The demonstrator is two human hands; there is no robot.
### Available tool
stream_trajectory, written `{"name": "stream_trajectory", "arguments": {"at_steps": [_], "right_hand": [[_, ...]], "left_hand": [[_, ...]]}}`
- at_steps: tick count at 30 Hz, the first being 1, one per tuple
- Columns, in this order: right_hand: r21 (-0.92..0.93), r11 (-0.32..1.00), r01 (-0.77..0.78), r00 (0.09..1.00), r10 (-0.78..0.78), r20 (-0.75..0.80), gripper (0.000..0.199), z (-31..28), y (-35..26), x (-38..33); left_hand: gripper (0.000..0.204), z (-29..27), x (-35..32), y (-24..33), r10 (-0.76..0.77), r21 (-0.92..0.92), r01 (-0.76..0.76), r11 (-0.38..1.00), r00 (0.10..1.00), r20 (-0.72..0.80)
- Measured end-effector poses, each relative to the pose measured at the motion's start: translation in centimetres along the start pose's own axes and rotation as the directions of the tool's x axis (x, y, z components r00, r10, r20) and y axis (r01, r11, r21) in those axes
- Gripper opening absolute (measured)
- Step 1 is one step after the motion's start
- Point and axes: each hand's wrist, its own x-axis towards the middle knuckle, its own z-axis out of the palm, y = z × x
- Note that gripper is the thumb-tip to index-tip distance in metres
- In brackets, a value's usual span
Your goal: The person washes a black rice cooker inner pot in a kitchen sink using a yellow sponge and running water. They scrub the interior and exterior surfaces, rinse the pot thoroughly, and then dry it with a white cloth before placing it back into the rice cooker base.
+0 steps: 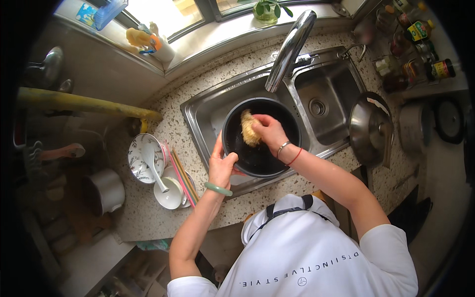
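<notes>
Left hand (pixel 220 165) curled, gripping; right hand (pixel 270 132) pinching, palm down.

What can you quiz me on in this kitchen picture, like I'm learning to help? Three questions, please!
1. Fill the gap: the right hand holds a pale yellow scrubber inside a dark ____.
2. True or false: the green bangle is on the left arm.
3. How many basins does the metal sink have?

Key: 1. Pot. 2. True. 3. Two.
</notes>
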Motion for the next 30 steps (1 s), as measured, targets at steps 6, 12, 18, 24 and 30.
{"name": "stream_trajectory", "arguments": {"at_steps": [6, 12, 18, 24, 30], "right_hand": [[-0.297, 0.931, 0.213, 0.977, -0.212, 0.036, 0.039, 1.1, 1.5, 0.9], [-0.430, 0.875, 0.222, 0.911, -0.028, 0.412, 0.034, 0.7, -1.7, -4.4], [-0.396, 0.754, 0.523, 0.849, -0.498, 0.173, 0.024, 2.3, -3.3, -5.5], [-0.373, 0.853, 0.365, 0.884, -0.444, -0.150, 0.015, 1.0, -3.6, 0.6], [-0.150, 0.914, 0.376, 0.922, -0.385, -0.035, 0.015, 1.2, -2.6, -0.7]], "left_hand": [[0.078, 1.8, 0.2, 0.2, -0.033, 0.048, 0.032, 0.998, 0.999, 0.020], [0.074, 0.8, -0.3, 1.6, -0.023, 0.121, 0.018, 0.992, 0.999, 0.042], [0.073, 1.1, 0.1, 0.6, -0.010, 0.085, 0.006, 0.996, 0.999, 0.051], [0.078, 1.7, -0.4, 0.7, 0.022, 0.090, -0.026, 0.996, 0.999, 0.049], [0.077, 2.5, -0.2, 0.6, -0.022, 0.077, 0.018, 0.997, 0.998, 0.062]]}}
